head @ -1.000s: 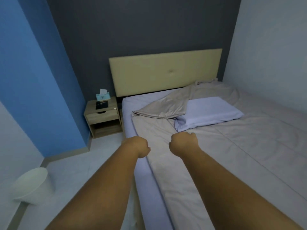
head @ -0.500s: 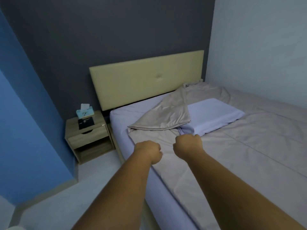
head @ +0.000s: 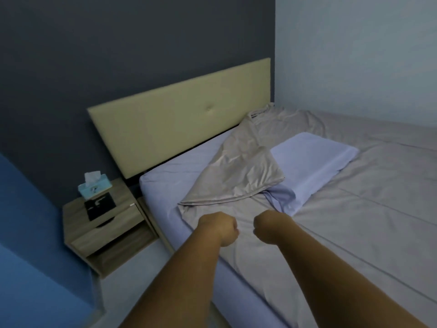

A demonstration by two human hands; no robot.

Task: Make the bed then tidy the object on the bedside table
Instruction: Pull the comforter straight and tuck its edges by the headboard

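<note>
A bed with a lavender fitted sheet (head: 170, 183) fills the right side. A beige blanket (head: 354, 209) covers most of it, and its top corner (head: 236, 176) is folded back over itself near the head. A lavender pillow (head: 314, 162) lies on top of the blanket. My left hand (head: 221, 229) and my right hand (head: 269, 227) are both closed fists, side by side just above the blanket near the bed's left edge. I see nothing in either fist. On the wooden bedside table (head: 104, 235) stand a teal tissue box (head: 94, 188) and a flat black object (head: 100, 205).
A beige padded headboard (head: 179, 129) stands against the dark grey wall. A blue wall (head: 28, 233) runs along the left, a pale wall along the bed's far side. A narrow strip of light floor (head: 123, 292) lies between table and bed.
The view has swung left to right and closer to the bed's head. Both fists have moved forward over the blanket. The white bin seen earlier has left the view.
</note>
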